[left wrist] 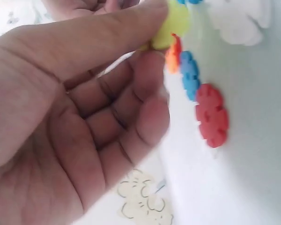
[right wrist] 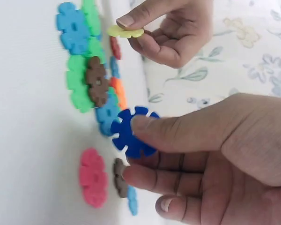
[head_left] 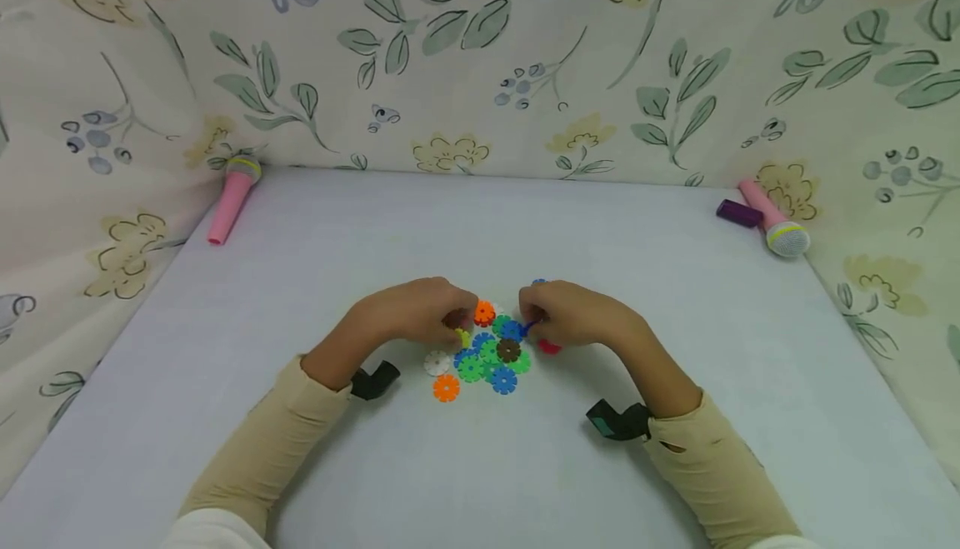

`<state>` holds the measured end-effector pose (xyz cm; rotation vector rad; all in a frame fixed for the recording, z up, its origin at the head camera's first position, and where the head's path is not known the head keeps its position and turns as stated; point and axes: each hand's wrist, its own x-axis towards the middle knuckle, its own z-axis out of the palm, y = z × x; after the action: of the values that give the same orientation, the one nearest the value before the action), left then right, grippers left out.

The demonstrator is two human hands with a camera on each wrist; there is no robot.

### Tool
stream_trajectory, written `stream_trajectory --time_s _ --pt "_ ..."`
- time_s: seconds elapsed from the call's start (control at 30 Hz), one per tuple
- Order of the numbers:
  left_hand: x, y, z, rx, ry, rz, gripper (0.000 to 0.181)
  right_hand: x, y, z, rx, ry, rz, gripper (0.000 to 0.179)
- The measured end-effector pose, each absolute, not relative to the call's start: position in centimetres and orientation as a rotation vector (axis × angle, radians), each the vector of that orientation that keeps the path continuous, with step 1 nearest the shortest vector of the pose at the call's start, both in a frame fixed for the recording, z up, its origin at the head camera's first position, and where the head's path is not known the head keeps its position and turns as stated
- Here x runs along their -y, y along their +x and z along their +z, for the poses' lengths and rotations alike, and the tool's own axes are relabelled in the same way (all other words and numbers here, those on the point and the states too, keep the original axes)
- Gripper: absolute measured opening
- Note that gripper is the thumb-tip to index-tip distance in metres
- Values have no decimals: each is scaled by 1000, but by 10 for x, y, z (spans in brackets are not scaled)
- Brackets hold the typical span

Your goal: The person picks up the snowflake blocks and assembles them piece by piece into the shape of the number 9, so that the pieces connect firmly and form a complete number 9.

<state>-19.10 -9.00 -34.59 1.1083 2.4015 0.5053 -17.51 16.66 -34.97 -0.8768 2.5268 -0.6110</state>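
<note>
Left hand (head_left: 423, 309) pinches yellow disc (right wrist: 126, 33), right hand (head_left: 573, 311) dark-blue disc (right wrist: 128, 136). Both flank the central brown disc (head_left: 502, 355).

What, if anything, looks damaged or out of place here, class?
Possibly the right sleeve: a dark gap near its cuff looks like a slit in otherwise unbroken fabric, though it may be a fold. The notched discs lie scattered, some overlapping, but none looks broken.

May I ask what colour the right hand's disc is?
Deep blue; the disc shows best in the right wrist view.
</note>
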Motion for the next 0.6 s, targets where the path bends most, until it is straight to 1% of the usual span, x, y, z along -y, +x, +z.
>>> stream_trajectory --time_s 0.1,0.4,0.6 --pt "92 -190 -338 -2428 1159 666 12 -172 -173 -339 -2472 -881 -814 10" --pt "93 -181 -317 -2525 1267 1238 14 -177 -161 -311 -2315 -887 -1521 10" --pt "88 -173 -313 -2530 1295 1408 15 -173 -153 -301 -2259 -795 -1658 15"
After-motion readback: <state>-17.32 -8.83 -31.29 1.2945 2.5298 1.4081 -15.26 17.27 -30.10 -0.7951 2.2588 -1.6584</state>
